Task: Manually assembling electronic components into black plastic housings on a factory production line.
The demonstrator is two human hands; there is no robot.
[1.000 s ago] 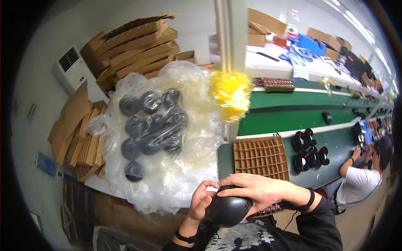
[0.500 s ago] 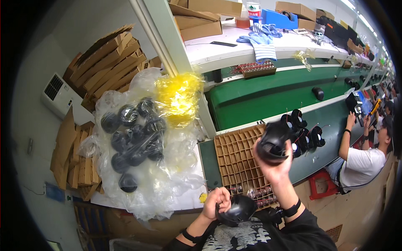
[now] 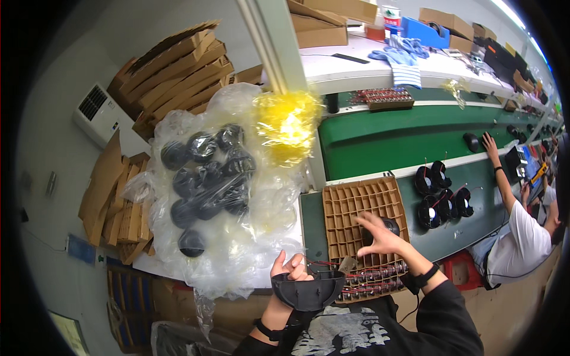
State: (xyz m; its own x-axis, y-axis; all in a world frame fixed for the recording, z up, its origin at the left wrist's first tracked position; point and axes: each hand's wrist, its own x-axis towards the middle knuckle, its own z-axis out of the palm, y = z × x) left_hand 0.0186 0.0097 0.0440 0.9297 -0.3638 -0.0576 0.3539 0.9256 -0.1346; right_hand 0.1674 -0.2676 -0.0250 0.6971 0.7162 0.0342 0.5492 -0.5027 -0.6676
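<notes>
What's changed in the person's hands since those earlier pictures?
The right hand has carried one black piece rightward onto the cardboard divider tray and let go of it. The left hand still holds the black shell, now apart from that piece. The black parts under clear plastic stayed put.

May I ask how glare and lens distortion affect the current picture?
In the head view, the yellow film bundle catches strong white glare; the clear plastic shines over dark round parts; the held black shell looks dull, with little glare; the white shelf bends toward the right rim, and the corners fall black.
</notes>
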